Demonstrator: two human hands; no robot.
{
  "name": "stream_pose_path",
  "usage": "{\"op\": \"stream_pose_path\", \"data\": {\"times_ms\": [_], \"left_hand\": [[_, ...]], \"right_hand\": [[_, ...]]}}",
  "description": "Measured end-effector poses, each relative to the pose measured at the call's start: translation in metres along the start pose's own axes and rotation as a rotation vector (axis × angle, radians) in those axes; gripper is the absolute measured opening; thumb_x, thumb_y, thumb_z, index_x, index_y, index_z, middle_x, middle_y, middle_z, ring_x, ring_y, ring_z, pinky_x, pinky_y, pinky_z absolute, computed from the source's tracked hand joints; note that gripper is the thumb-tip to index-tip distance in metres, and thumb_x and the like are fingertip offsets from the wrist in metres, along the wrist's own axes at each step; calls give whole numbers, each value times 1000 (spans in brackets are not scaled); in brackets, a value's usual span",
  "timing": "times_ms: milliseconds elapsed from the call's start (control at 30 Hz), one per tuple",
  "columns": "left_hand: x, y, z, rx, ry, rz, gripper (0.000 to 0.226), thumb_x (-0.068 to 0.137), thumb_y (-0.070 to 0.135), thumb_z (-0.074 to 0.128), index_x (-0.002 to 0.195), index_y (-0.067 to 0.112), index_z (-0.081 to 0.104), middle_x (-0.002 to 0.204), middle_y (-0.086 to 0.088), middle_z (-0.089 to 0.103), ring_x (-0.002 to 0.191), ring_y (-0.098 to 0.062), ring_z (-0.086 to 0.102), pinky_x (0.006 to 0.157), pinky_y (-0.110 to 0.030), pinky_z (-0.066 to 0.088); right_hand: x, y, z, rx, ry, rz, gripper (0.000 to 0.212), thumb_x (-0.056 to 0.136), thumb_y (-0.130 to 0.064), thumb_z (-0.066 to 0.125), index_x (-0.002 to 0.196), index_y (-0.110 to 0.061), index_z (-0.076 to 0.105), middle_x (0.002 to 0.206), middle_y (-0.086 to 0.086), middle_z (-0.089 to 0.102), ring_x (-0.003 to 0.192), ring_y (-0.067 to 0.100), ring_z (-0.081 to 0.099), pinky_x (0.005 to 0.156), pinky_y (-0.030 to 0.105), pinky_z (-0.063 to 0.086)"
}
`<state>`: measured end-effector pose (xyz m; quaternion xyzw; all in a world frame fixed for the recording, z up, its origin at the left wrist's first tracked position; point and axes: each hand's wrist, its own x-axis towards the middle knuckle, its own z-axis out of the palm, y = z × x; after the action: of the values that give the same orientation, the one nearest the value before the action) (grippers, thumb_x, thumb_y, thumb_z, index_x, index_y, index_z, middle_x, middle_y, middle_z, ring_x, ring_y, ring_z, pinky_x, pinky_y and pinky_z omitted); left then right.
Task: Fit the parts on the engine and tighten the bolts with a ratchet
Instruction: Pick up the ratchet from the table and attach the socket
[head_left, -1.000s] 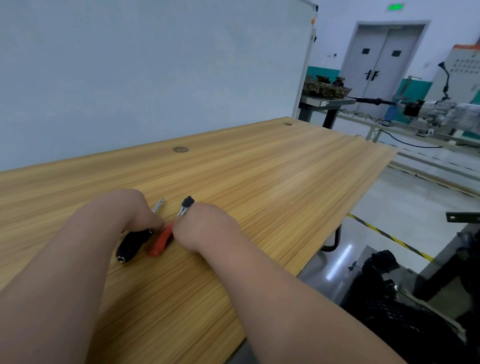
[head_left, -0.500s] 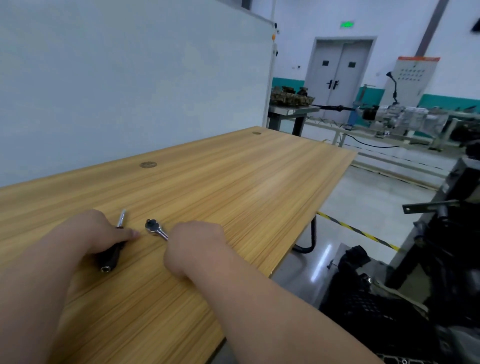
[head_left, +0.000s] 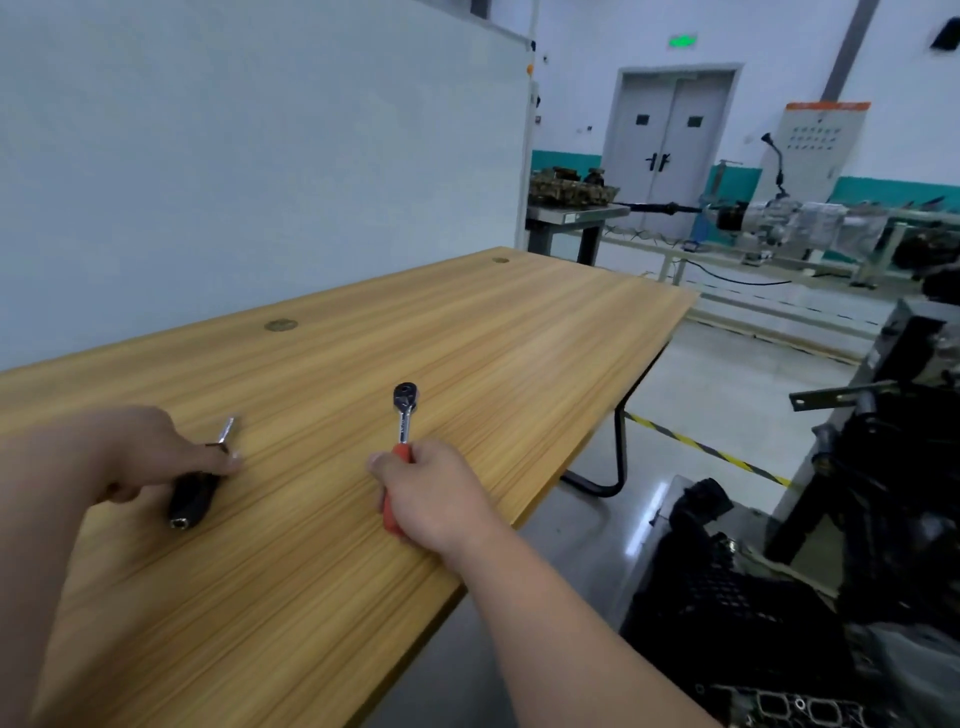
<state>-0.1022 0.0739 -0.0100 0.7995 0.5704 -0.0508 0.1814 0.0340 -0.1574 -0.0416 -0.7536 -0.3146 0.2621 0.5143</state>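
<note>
No legible text: green sign (head_left: 682, 40) above double door (head_left: 670, 145) too blurred.

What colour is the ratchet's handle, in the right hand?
The ratchet handle is red-orange; its shank and head are chrome. Best seen in the head view, where the right hand grips it.

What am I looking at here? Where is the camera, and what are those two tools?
There is no machine at work here. These are a person's two bare hands, filmed by one wide-angle camera worn on the head, which looks forward and down.

The right hand grips the red handle of a ratchet, with its metal head pointing away from the person. The left hand holds a black-handled tool with a metal tip, low on the wooden table.

Beyond the table's right edge stands some dark machinery, probably the engine. Neither hand is touching it.
</note>
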Motion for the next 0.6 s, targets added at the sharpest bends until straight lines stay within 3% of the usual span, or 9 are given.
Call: {"op": "stream_pose_path", "data": {"times_ms": [133,300,367,467,533,600], "left_hand": [[-20,12,-5,33,-66,52,51,74,52,72,69,4,57,56,-10,46,53,-25,40,50,-25,24],[-27,13,-15,-75,-28,63,40,80,38,61,55,8,55,48,-6,37,45,-21,30,49,-23,23],[-29,18,-23,-271,-3,128,40,82,39,56,52,12,54,49,-4,34,43,-19,25,45,-21,21],[-41,50,-17,-877,-71,228,31,89,36,53,65,18,45,48,2,34,36,-12,24,38,-14,18],[-58,81,1,-1154,-246,269,30,92,34,46,66,20,40,45,5,33,31,-7,23,34,-9,16],[-75,106,24,-1250,-395,267,31,92,34,44,65,21,40,45,6,32,30,-6,23,32,-8,15]], "right_hand": [[0,4,5,-167,1,-58,34,91,-38,55,63,-17,56,48,-6,55,47,12,51,52,27,43],[-4,4,-1,-89,-33,-77,26,93,-30,55,70,-18,57,54,-6,59,42,6,50,50,23,44],[-9,0,-3,122,-75,-98,12,96,-19,52,87,-22,58,62,-6,61,46,9,51,49,23,44],[-18,-2,-11,347,-97,-130,27,96,-4,47,104,-28,55,71,-7,63,59,13,55,55,27,49],[-26,-3,-20,293,-83,-168,12,98,-15,49,94,-23,57,68,-3,59,54,10,53,50,22,47],[-33,0,-29,220,-56,-198,22,101,-29,45,86,-19,57,60,-3,52,44,9,47,43,19,40]]}}
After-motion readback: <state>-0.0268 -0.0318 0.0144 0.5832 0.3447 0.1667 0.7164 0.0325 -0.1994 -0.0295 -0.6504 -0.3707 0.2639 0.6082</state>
